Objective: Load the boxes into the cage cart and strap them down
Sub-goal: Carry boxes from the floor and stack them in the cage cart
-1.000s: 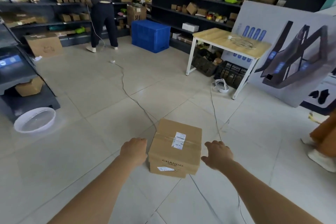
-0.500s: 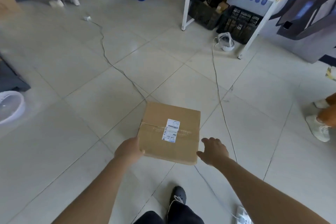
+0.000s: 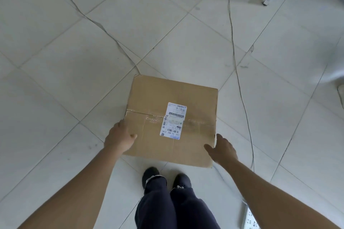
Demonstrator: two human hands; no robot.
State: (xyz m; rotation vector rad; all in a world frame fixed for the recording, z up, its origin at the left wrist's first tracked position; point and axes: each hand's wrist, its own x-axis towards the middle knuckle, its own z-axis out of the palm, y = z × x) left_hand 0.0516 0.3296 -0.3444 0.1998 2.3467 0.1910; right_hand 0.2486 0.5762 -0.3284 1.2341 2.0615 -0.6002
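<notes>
Cardboard box sits on the floor, just ahead of our shoes. Left hand grips its left side; right hand is spread at the right corner. Cords run beside and behind the box: we risk snagging or tripping when lifting.

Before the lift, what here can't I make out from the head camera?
- Cage cart and straps: outside the head view.
- Left hand fingers: hidden past the box edge; grip unclear.
- Right hand: contact with the box side unclear.
- Box bottom and the cable under it: hidden by the box.
- Label small print: too small.
</notes>
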